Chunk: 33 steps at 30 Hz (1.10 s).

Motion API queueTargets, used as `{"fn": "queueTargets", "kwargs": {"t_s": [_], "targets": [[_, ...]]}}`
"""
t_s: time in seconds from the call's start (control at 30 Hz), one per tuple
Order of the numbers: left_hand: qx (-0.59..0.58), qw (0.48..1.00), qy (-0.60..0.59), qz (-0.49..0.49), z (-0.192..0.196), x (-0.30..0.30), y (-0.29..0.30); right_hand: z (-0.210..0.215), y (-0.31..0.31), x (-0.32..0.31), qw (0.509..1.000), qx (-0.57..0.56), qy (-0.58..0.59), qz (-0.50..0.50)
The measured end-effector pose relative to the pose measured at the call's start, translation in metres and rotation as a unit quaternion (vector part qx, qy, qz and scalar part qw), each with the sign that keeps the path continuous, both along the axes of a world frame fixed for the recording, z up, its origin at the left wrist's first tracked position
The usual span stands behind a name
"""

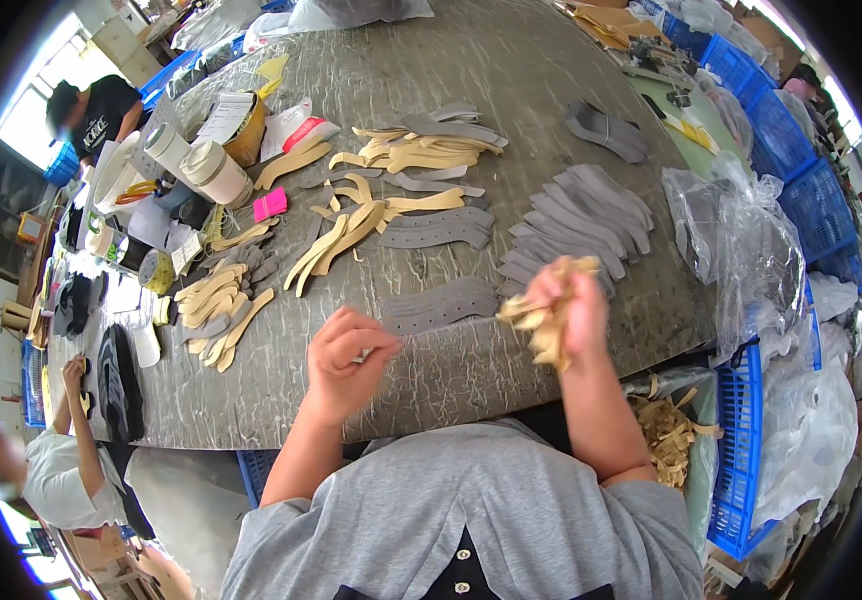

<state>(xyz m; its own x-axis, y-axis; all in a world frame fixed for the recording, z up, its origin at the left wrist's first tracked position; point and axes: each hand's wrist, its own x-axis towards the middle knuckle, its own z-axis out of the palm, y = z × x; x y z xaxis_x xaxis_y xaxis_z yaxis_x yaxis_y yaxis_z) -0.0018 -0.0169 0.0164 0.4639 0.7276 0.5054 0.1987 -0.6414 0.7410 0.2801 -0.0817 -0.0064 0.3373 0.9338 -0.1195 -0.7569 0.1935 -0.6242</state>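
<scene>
My right hand (579, 318) is closed around a bunch of crumpled tan paper strips (541, 325) and is slightly blurred. To its left, my left hand (346, 362) has its fingers curled in and the thumb and forefinger together. Whatever that pinch holds, if anything, is too small to make out. Between the hands lies a group of grey curved strips (441, 303) with small holes along them. Just beyond my right hand, a fanned pile of grey curved pieces (581, 222) covers part of the table.
More grey pieces (441, 228), tan strips (336, 238) and a mixed pile (221, 300) lie left and ahead. White jars (216, 172) stand at the left. A bag of tan scraps (666, 435) and blue crate (736, 450) sit at lower right. Two people (56, 475) (101, 110) work at the left.
</scene>
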Motion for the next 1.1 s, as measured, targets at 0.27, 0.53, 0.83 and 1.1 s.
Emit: {"fn": "queueTargets", "kwargs": {"t_s": [0.27,0.53,0.83,1.1], "targets": [[-0.333,0.933,0.012,0.133,-0.034,-0.017,0.003,-0.001,-0.032,0.024,0.935,-0.2,-0.292,-0.005],[-0.344,0.926,0.084,0.132,-0.034,0.006,0.01,-0.048,-0.006,-0.016,0.874,-0.114,-0.473,-0.002],[-0.33,0.918,0.151,0.161,-0.054,0.01,0.02,-0.033,0.002,-0.029,0.814,-0.207,-0.542,0.025],[-0.316,0.92,0.169,0.157,-0.05,0.013,0.022,-0.057,0.006,-0.024,0.765,-0.169,-0.62,-0.025]]}}
